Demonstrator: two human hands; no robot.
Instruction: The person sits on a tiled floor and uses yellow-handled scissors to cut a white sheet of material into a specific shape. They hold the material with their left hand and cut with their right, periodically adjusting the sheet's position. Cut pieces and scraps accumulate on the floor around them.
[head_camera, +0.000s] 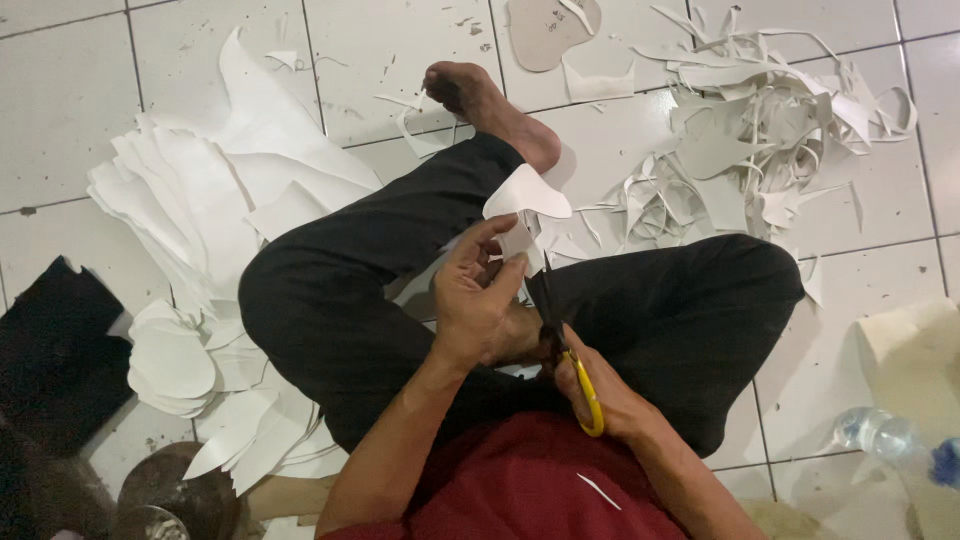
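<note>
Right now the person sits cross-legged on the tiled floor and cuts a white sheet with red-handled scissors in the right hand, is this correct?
Not quite: in the head view the scissors in the right hand have yellow handles, not red. The rest holds: the left hand holds the white sheet above the tiled floor.

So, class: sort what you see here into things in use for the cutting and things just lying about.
In use:
left hand
right hand
yellow-handled scissors
white cut sheet piece

Lying about:
pile of white offcut strips
stack of white sheets
clear plastic bottle
black cloth
</note>
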